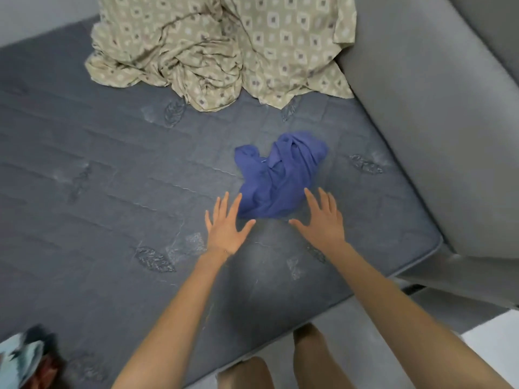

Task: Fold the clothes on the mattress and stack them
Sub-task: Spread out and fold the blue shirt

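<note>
Patterned sheet (224,46) at 12 o'clock: cut by top edge, heaped folds hide most of it. Pale cloth (19,357) at 7 o'clock: blurred, cut by left and bottom edges, kind unclear. Blue garment (278,178) crumpled, type unreadable; near corners behind fingers of left hand (226,224) and right hand (323,220), contact uncertain. Mattress (98,164) cut at 9 o'clock. Legs (309,357) at 6 o'clock: blurred, cut off.

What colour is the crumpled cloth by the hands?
The cloth is blue; the head view shows it.

No readable text, label, brand, number or sign shows anywhere in this view.
</note>
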### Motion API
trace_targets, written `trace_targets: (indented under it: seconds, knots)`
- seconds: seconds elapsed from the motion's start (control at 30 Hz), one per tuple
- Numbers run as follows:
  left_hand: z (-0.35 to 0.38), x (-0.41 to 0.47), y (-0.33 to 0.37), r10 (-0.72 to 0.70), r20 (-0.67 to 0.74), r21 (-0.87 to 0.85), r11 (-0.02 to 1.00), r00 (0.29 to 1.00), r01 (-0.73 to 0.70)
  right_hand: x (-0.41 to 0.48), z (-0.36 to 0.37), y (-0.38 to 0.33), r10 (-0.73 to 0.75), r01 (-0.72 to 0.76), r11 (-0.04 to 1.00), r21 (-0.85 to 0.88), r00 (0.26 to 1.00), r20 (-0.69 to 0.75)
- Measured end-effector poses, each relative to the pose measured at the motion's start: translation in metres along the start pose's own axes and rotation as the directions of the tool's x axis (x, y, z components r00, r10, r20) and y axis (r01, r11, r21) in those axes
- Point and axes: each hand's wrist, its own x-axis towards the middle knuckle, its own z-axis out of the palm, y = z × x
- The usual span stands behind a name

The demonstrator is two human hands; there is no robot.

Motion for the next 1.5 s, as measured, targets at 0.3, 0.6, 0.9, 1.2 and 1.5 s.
trace_targets:
  seconds: [0.3,0.6,0.9,1.2,1.5]
  knots:
    - [0.096,0.11,0.017,-0.084,0.058,-0.05,0.995,0.995,0.087,0.154,0.041,0.038,0.008,-0.012,0.998,0.058,0.998,0.065]
    - [0.165,0.209,-0.006,-0.172,-0.131,-0.101,0.982,0.976,0.16,0.252,0.125,0.048,0.014,0.001,0.984,0.179,0.996,-0.084]
    - [0.168,0.208,-0.012,-0.096,-0.388,-0.349,0.936,0.916,-0.05,0.241,0.132,0.034,0.077,0.19,0.768,0.612,0.921,-0.382]
    - [0.044,0.113,0.022,-0.529,-0.425,-0.823,0.564,0.734,-0.07,0.158,0.028,-0.06,0.056,0.141,0.494,0.858,0.98,-0.193]
    - [-0.1,-0.035,-0.001,-0.612,-0.552,-0.801,0.577,0.566,-0.157,0.012,-0.068,-0.16,-0.171,0.2,0.499,0.843,0.977,-0.13]
